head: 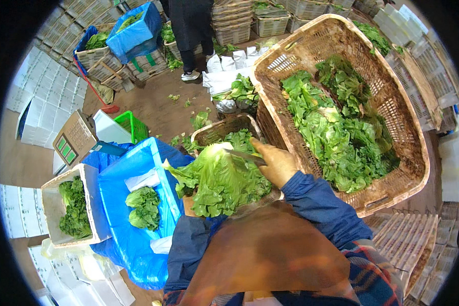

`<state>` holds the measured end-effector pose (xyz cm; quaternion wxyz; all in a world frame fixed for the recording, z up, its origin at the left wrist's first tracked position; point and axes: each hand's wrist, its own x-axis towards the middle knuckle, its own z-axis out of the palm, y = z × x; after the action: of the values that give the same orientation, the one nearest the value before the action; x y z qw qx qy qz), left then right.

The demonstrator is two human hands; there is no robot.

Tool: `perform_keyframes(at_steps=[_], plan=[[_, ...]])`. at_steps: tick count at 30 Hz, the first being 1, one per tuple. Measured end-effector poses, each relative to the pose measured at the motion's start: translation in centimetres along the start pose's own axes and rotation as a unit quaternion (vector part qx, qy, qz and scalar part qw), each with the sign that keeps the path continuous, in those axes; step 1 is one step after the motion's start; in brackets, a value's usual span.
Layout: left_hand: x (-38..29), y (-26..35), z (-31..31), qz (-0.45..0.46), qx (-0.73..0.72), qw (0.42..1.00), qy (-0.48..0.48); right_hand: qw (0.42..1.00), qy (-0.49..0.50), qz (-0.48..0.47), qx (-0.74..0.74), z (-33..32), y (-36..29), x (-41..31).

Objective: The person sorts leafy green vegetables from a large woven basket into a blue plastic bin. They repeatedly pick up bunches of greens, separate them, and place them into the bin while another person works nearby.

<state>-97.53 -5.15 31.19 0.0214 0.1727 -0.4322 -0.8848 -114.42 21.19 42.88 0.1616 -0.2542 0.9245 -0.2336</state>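
A head of leafy green lettuce [214, 176] hangs in front of me, its pale cut stem end turned upward. Beneath its leaves a small part of my left hand [189, 206] shows; it supports the head, though most of its fingers are hidden. My right hand [277, 160] grips a knife [246, 156], whose blade tip meets the stem end. Below the lettuce stands a plastic basket [210, 134] with loose leaves. To the left, a box lined with blue plastic film [113, 202] contains lettuce heads [143, 208] and white paper.
At right a large dirty plastic basket [401, 191] holds lettuce. A white foam box [46, 214] with greens and a digital scale [74, 139] stand left. Beyond are a green basket [132, 126], a red broom [109, 109], a standing person [191, 30] and stacked crates [233, 23].
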Motion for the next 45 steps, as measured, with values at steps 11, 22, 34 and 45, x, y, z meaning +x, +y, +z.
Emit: perform_keyframes(at_steps=[11,22,34,45], plan=[[-2.2,-1.2,1.8,-0.039,-0.048,0.997,-0.038,0.998,0.047,-0.026,-0.039,1.0,-0.4,-1.8],[-0.3,-0.8,1.9,0.122,0.322,0.937,0.057,0.866,-0.049,0.044,0.496,6.5,4.9,-1.1],[-0.8,5.8,2.8,0.248,0.372,0.894,0.043,0.773,-0.042,-0.016,0.632,0.5,3.1,-0.1],[4.3,1.6,4.8,-0.047,-0.139,0.983,-0.107,0.914,0.147,-0.26,0.275,-2.6,-3.5,1.5]])
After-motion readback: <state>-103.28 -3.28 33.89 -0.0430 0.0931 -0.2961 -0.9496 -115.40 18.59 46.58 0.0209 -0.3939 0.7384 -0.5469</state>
